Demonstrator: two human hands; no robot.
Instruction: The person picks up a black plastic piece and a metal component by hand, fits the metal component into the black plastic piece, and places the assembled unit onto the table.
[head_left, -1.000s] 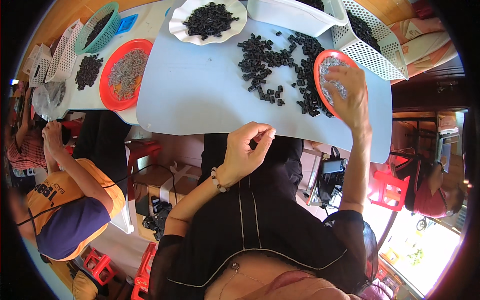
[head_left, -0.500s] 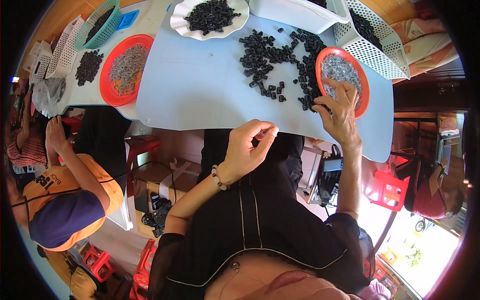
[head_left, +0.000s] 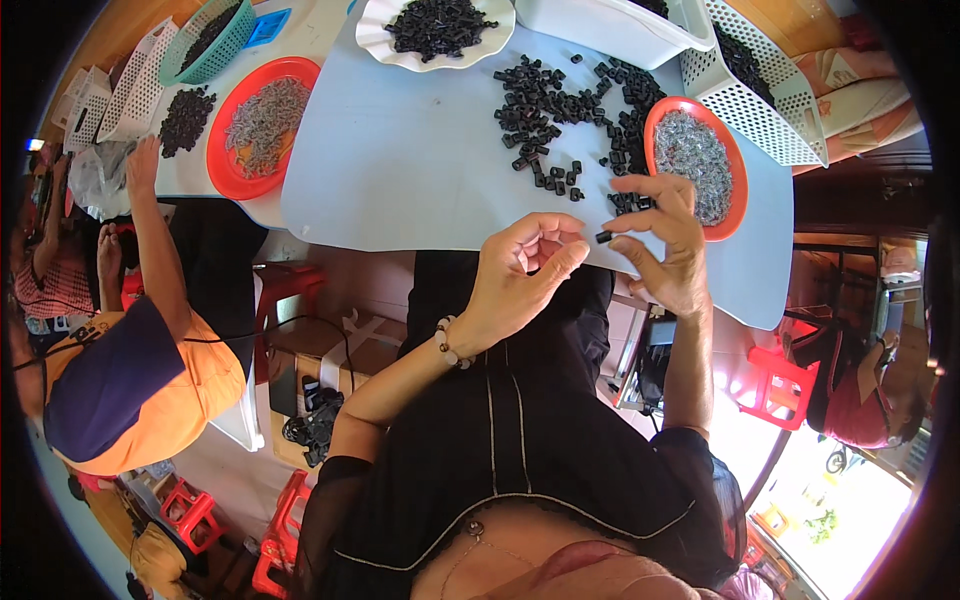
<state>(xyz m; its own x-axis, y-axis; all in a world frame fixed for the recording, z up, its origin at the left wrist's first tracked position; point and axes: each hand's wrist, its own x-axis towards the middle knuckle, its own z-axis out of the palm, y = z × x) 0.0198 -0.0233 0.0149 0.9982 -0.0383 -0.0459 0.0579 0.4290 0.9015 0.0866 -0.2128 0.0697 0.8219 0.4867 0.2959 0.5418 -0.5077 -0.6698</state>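
My right hand (head_left: 664,245) pinches a small black plastic part (head_left: 604,237) between thumb and finger, just past the table's near edge. Close beside it, my left hand (head_left: 525,275) is curled, its thumb tip near the index fingertip. What lies inside its fingers, if anything, is hidden. Loose black plastic parts (head_left: 530,110) of the same kind are scattered on the pale blue table (head_left: 390,170) beyond my hands. To their right stands a red plate (head_left: 742,185) heaped with small clear pieces (head_left: 692,160).
A white scalloped plate (head_left: 372,35) of black pieces, a white bin (head_left: 600,35) and a perforated basket (head_left: 800,130) line the far side. At left are another red plate (head_left: 225,185) and a green basket (head_left: 222,55). A co-worker (head_left: 150,380) in orange sits there.
My right hand has come from beside the red plate toward my left hand, now with a black part. My left thumb and index have parted slightly. The co-worker's arm has risen.
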